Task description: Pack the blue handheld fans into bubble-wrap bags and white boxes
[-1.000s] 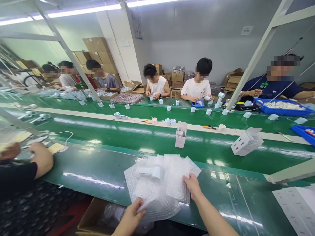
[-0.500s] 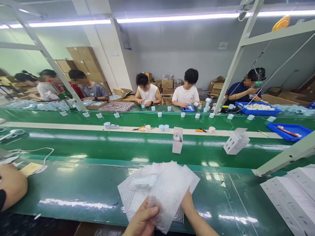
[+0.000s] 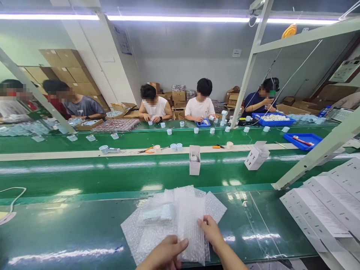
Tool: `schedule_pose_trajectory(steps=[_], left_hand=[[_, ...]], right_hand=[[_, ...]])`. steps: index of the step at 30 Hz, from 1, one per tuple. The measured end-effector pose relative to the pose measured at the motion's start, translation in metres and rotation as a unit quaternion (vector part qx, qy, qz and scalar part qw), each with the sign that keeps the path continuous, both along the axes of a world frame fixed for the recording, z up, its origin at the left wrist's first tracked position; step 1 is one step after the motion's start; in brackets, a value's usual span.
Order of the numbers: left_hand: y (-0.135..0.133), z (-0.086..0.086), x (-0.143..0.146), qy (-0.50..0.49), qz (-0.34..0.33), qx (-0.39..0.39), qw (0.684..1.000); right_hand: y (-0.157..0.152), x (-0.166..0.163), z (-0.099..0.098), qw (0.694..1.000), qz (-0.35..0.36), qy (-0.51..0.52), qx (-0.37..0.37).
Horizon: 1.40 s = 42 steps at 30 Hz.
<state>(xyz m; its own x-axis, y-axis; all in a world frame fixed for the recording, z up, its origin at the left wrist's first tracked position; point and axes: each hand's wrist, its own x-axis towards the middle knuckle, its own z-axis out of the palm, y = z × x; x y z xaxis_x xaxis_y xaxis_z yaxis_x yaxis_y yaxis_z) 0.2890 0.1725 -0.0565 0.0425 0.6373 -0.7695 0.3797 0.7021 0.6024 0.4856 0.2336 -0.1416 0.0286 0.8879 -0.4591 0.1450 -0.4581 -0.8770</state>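
Observation:
A heap of clear bubble-wrap bags [image 3: 171, 221] lies on the green table [image 3: 84, 232] just in front of me. My left hand [image 3: 164, 255] and my right hand [image 3: 209, 230] together hold one bubble-wrap bag [image 3: 192, 228] above the heap, the left at its lower edge, the right pinching its right side. Both hands have their fingers closed on the bag. A wrapped pale item [image 3: 156, 213] rests in the heap to the left.
An open white box [image 3: 194, 160] stands upright on the green conveyor [image 3: 112, 172], with a second white box [image 3: 256, 155] tipped to its right. Flat white cartons [image 3: 323, 210] are stacked at right. A slanted metal frame post [image 3: 315, 155] crosses there. Several people work across the line.
My view has swung to the right. The person's arm at the left edge has left the frame. The held bag has come down closer to the heap and now lies flatter.

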Motion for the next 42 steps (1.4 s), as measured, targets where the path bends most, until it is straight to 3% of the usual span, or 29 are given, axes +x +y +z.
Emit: schedule_pose_trajectory(steps=[1, 3, 4, 6, 8, 12, 20, 27, 32, 35, 38, 40, 42], left_hand=[[0.007, 0.008, -0.016, 0.111, -0.052, 0.077, 0.989], [0.022, 0.017, -0.048, 0.287, -0.103, 0.250, 0.919], [0.030, 0.018, -0.061, 0.340, -0.134, 0.282, 0.887], [0.043, 0.010, -0.079, 0.385, -0.178, 0.284, 0.860], [0.053, -0.004, -0.087, 0.382, -0.190, 0.261, 0.866], [0.061, -0.023, -0.095, 0.335, -0.147, 0.276, 0.889], [0.055, -0.015, -0.135, 0.155, -0.075, 0.353, 0.920], [0.053, -0.050, -0.135, 0.216, -0.096, 0.355, 0.905], [0.047, -0.053, -0.146, 0.221, -0.098, 0.358, 0.902], [0.028, -0.044, -0.172, 0.253, -0.044, 0.359, 0.897], [-0.009, -0.038, -0.185, 0.317, 0.036, 0.331, 0.888], [-0.039, -0.040, -0.174, 0.340, 0.055, 0.319, 0.883], [-0.064, -0.048, -0.150, 0.341, 0.022, 0.319, 0.884]], right_hand=[[0.000, -0.004, -0.004, 0.999, -0.011, -0.028, 0.013], [0.001, -0.012, -0.010, 0.998, -0.027, -0.055, 0.022], [0.001, -0.015, -0.012, 0.997, -0.032, -0.065, 0.024], [0.000, -0.019, -0.015, 0.996, -0.036, -0.073, 0.027], [-0.001, -0.021, -0.016, 0.996, -0.035, -0.074, 0.027], [-0.001, -0.028, -0.018, 0.996, -0.032, -0.079, 0.027], [0.009, -0.078, -0.006, 0.993, -0.041, -0.108, 0.018], [0.011, -0.115, 0.003, 0.993, -0.034, -0.109, 0.019], [0.007, -0.093, 0.009, 0.997, -0.001, -0.060, 0.055], [0.001, -0.062, 0.016, 0.994, -0.006, -0.067, 0.087], [-0.012, -0.034, 0.022, 0.989, -0.011, -0.097, 0.112], [-0.027, -0.024, 0.025, 0.986, -0.006, -0.111, 0.125], [-0.044, -0.024, 0.029, 0.973, 0.031, -0.146, 0.176]])
